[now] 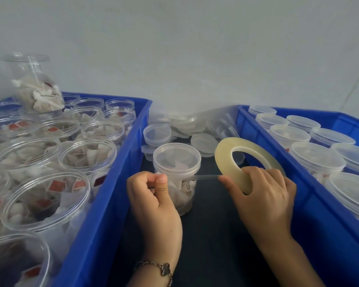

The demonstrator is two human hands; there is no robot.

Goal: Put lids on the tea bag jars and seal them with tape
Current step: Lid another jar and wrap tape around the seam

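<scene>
head view: lidded jar (177, 175) upright on the dark table, between two blue bins (120, 162)
left hand (153, 201): fingers curled, pinching the tape end
right hand (263, 195): fingers hooked through tape roll (236, 160)
tape strip (205, 177): runs left-right across the jar, just under the lid

Clover-charm chain bracelet (162, 268), left wrist

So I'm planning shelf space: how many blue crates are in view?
2. The left crate holds unlidded jars; the right crate holds lidded jars. Others may lie out of frame.
</scene>
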